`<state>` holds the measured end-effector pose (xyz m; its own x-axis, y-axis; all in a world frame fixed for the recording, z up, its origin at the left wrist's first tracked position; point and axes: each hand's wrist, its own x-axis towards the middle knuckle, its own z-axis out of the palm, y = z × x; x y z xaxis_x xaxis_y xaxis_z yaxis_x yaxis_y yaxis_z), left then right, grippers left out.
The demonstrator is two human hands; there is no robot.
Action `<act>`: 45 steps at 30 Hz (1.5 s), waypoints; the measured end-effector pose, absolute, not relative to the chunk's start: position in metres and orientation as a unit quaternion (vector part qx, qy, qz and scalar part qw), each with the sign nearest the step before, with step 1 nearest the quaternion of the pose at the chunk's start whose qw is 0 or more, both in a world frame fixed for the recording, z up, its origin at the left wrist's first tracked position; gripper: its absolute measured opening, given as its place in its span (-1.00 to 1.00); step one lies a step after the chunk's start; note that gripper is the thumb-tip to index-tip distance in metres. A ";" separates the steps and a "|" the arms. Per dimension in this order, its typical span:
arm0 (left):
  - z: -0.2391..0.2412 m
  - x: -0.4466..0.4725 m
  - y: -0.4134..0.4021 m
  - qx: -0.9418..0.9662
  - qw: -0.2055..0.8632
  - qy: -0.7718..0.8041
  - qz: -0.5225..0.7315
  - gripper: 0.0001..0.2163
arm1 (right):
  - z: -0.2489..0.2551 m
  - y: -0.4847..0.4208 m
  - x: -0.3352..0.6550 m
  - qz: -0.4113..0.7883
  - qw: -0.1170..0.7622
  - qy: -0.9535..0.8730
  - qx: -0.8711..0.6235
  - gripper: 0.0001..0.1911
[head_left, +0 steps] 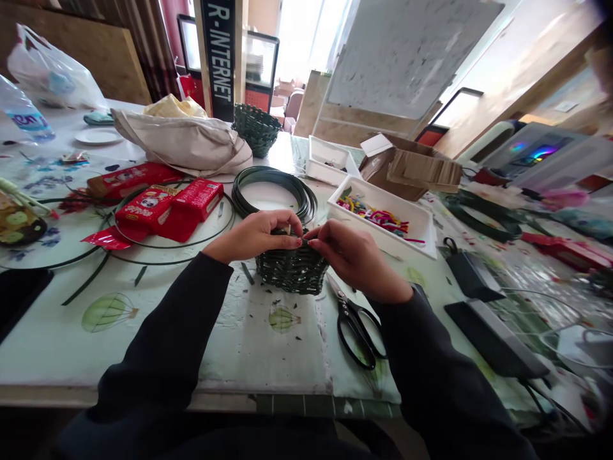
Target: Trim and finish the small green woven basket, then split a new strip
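A small dark green woven basket (291, 271) stands on the table in front of me. My left hand (261, 234) rests over its rim with fingers curled and pinched on the top edge. My right hand (352, 255) meets it from the right, thumb and forefinger pinched on the same rim. Both sleeves are dark. Black-handled scissors (357, 326) lie on the table just right of the basket, under my right wrist. A coil of green weaving strip (272, 185) lies flat behind the basket.
Red snack packets (167, 206) lie at left. A white tray (421, 220) with colourful pieces stands at right, a cardboard box (409, 167) behind it. A second green basket (257, 130) and a beige cloth bag (186, 144) sit at the back. Black devices (488, 332) lie near the right edge.
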<state>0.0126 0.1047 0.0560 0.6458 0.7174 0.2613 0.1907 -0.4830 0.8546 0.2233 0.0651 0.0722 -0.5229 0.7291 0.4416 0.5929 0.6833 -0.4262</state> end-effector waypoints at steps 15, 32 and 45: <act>0.053 0.012 0.106 0.792 0.422 0.283 0.339 -0.77 | 0.068 0.069 0.222 0.283 0.352 -0.814 -0.365 -0.88; 0.057 0.017 0.102 0.842 0.288 0.328 0.317 -0.70 | 0.062 0.077 0.220 0.214 0.408 -0.793 -0.399 -0.85; 0.048 0.019 0.111 0.801 0.344 0.315 0.374 -0.74 | 0.059 0.082 0.213 0.120 0.413 -0.810 -0.399 -0.84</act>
<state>0.0191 0.1108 0.0479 0.5214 0.7628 0.3824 0.2479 -0.5643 0.7875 0.2127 0.0825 0.0594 -0.3418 0.7450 0.5729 0.5471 0.6534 -0.5232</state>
